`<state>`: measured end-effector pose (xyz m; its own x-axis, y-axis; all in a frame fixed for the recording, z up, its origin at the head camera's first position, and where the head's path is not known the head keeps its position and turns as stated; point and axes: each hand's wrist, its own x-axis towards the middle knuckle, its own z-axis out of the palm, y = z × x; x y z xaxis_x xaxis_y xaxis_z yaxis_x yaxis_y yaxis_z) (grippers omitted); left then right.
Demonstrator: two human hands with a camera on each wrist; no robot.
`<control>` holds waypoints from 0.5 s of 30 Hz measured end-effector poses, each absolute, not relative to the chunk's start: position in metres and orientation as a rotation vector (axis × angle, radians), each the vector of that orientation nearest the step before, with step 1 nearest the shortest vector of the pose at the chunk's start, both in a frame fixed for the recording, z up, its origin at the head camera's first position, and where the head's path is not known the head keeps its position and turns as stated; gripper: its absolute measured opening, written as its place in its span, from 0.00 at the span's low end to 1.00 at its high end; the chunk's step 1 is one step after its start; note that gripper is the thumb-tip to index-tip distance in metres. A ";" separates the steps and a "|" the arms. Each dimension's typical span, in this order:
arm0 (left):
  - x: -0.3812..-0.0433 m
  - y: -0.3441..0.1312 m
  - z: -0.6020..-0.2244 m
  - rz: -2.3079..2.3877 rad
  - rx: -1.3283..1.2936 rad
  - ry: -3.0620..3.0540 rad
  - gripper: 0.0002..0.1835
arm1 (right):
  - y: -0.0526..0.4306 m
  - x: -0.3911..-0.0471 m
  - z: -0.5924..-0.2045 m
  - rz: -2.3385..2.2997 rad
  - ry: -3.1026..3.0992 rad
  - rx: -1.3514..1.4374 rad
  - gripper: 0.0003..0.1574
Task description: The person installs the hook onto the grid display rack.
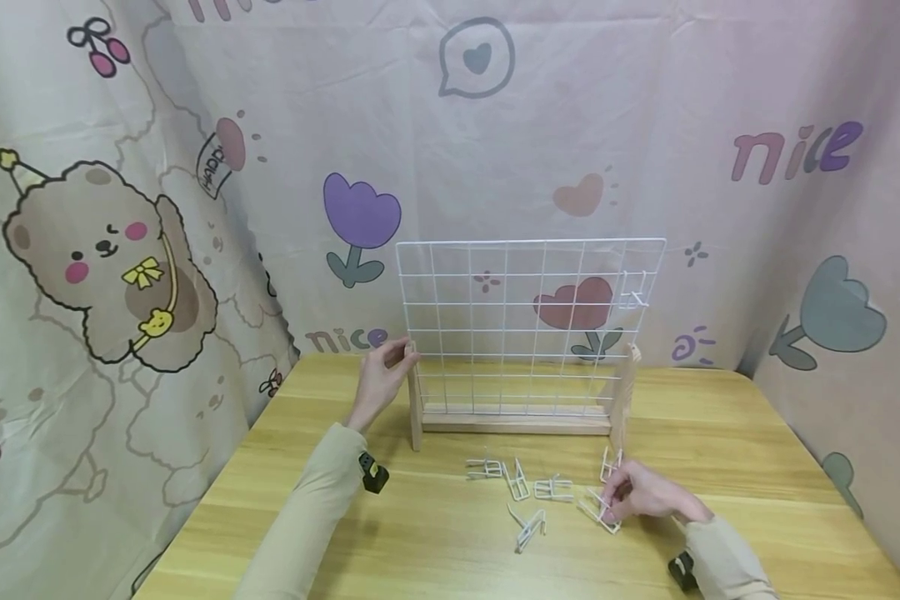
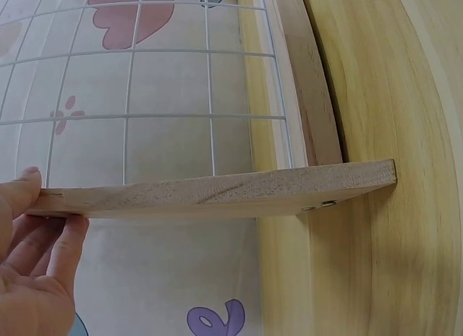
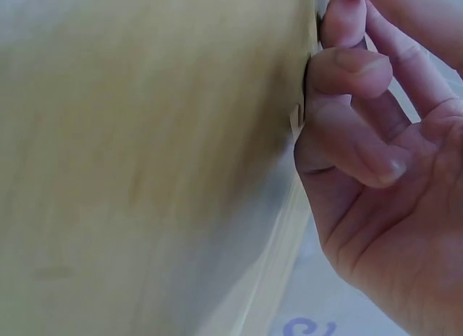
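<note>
Wire hooks (image 1: 552,488) are lying lower centre on the table (image 1: 435,533); right hand (image 1: 641,492) is pinching one, lower right. Farther, left hand (image 1: 382,371) is gripping the wooden post (image 2: 217,193), centre. Pinching lightly should be avoiding snags.

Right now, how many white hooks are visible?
7: one hook upper right on the grid; four hooks on the table left of the right hand; one hook at that hand; one hook beyond it, partly covered. More may be hidden.
</note>
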<state>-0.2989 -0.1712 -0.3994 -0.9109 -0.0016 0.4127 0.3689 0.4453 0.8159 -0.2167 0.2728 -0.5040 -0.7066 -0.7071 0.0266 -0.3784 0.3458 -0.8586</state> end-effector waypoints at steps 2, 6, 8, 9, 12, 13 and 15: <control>-0.299 -0.171 -0.399 -1.456 -0.320 -2.340 0.25 | 0.274 -0.217 -0.504 -1.314 2.248 -0.946 0.09; -0.299 -0.171 -0.400 -1.461 -0.323 -2.328 0.24 | 0.275 -0.217 -0.505 -1.321 2.223 -0.946 0.09; -0.300 -0.170 -0.400 -1.460 -0.323 -2.324 0.23 | 0.276 -0.218 -0.505 -1.337 2.194 -0.944 0.05; -0.300 -0.170 -0.400 -1.458 -0.322 -2.323 0.23 | 0.277 -0.218 -0.505 -1.345 2.181 -0.941 0.04; -0.300 -0.170 -0.400 -1.453 -0.317 -2.323 0.22 | 0.280 -0.217 -0.505 -1.369 2.140 -0.921 0.02; -0.300 -0.170 -0.400 -1.449 -0.318 -2.323 0.22 | 0.281 -0.217 -0.505 -1.377 2.127 -0.913 0.03; -0.300 -0.170 -0.400 -1.446 -0.320 -2.324 0.22 | 0.282 -0.217 -0.504 -1.380 2.119 -0.915 0.02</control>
<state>-0.2999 -0.1696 -0.3998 -0.9004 -0.0091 0.4350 0.3862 0.4435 0.8088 -0.2174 0.2817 -0.5044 -0.6794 -0.7337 -0.0131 -0.2847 0.2800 -0.9168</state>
